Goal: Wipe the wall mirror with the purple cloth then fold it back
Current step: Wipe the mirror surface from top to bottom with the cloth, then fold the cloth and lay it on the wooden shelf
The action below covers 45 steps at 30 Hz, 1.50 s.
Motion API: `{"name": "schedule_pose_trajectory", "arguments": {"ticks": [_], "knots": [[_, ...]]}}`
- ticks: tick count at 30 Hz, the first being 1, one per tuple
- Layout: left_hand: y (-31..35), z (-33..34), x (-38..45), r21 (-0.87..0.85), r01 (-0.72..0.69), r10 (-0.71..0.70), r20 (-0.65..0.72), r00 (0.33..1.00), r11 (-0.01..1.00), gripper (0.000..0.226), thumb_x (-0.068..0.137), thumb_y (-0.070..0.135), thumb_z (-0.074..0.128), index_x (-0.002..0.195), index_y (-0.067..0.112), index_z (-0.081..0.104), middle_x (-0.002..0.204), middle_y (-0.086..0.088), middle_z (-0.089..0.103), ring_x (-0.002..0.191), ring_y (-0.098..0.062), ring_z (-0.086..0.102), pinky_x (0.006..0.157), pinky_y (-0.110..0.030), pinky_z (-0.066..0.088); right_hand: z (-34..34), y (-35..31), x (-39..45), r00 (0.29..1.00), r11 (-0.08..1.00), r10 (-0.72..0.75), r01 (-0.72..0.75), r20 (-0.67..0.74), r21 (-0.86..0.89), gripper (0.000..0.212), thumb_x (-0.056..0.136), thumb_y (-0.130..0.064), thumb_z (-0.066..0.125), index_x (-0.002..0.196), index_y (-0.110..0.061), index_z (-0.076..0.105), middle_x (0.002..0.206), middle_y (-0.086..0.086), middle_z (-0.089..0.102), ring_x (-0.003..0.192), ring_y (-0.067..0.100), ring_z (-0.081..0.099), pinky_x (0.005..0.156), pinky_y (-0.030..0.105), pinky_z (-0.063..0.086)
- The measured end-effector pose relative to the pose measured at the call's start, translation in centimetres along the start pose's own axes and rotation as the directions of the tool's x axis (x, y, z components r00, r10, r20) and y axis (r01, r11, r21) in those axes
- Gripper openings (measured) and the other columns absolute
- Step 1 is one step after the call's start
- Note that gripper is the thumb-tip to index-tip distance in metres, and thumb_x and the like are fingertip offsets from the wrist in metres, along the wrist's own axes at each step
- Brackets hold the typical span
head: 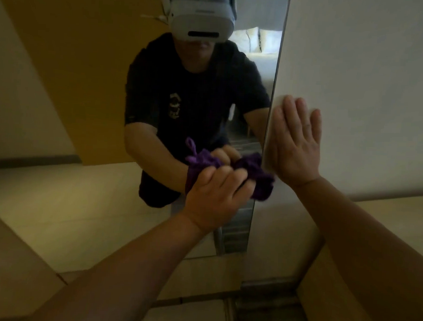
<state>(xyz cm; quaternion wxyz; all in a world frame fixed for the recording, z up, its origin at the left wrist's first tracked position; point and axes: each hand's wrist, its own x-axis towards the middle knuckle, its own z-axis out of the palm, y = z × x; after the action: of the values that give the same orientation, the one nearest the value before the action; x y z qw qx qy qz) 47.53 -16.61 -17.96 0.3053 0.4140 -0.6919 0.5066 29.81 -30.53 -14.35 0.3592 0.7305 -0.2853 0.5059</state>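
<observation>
My left hand (216,192) is clenched on the bunched purple cloth (260,177), pressing it against the wall mirror (100,82); my right hand (295,142) lies flat, fingers spread, on the wall (367,70). The cloth's edges are blurred.

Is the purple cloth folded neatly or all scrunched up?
Scrunched up: the purple cloth bulges in lumps from the left hand pressing it on the mirror.

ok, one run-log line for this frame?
stage: wiping | left hand: bunched purple cloth against mirror, near right edge | right hand: flat on wall | fold: not yet
</observation>
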Motion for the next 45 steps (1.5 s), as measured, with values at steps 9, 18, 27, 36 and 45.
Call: {"name": "schedule_pose_trajectory", "arguments": {"ticks": [9,18,27,36,45], "knots": [[8.6,1.6,-16.3,-0.402,0.006,0.356,0.818,0.451,0.916,0.025,0.084,0.023,0.044,0.100,0.026,0.064,0.101,0.001,0.059,0.087,-0.020,0.056,0.082,-0.035,0.032,0.8,-0.2,-0.1,0.998,1.000,0.025,-0.025,-0.063,-0.008,0.062,0.100,-0.023,0.047,0.155,-0.014,0.020,0.162,0.002,0.011,0.151,0.023,0.004,0.122,0.050,0.007],[8.7,-1.2,-16.9,-0.228,0.542,0.208,0.973,0.098,0.809,0.030,0.107,0.030,0.044,0.130,0.014,0.053,0.131,-0.013,0.053,0.118,-0.034,0.049,0.094,-0.042,0.036,-0.4,-0.7,0.2,0.995,0.996,0.090,-0.090,0.030,-0.005,0.056,0.103,-0.026,0.044,0.153,-0.011,0.024,0.157,0.015,0.026,0.150,0.022,0.003,0.123,0.047,0.002],[2.8,-11.7,-4.2,-0.107,0.911,0.234,0.972,0.011,0.399,0.019,0.107,0.035,0.048,0.096,0.022,0.057,0.096,0.002,0.060,0.086,-0.015,0.058,0.072,-0.033,0.043,-11.1,-3.3,4.8,0.636,0.936,0.240,-0.352,0.733,-0.001,0.055,0.104,-0.021,0.038,0.156,-0.016,0.020,0.164,0.003,0.001,0.152,0.021,-0.003,0.124,0.046,0.004],[-6.8,-24.5,13.9,-0.313,0.870,0.370,0.914,0.167,0.380,0.030,0.104,0.039,0.053,0.130,0.025,0.054,0.118,0.005,0.063,0.098,-0.013,0.059,0.084,-0.035,0.050,-33.1,-8.8,18.5,-0.170,0.438,0.080,-0.879,0.982,-0.188,0.030,0.103,-0.039,0.042,0.091,-0.025,0.066,0.083,-0.009,0.066,0.080,0.007,0.064,0.073,0.022,0.049],[-8.4,-30.6,29.1,-0.582,0.550,0.534,0.802,0.267,0.599,0.046,0.089,0.049,0.070,0.124,0.029,0.047,0.114,0.008,0.059,0.098,-0.014,0.059,0.075,-0.035,0.052,-42.0,-5.9,28.4,-0.366,0.248,0.116,-0.890,0.923,-0.383,0.021,0.094,-0.033,0.063,0.106,-0.018,0.070,0.087,0.001,0.074,0.085,0.017,0.070,0.087,0.035,0.056]]}}
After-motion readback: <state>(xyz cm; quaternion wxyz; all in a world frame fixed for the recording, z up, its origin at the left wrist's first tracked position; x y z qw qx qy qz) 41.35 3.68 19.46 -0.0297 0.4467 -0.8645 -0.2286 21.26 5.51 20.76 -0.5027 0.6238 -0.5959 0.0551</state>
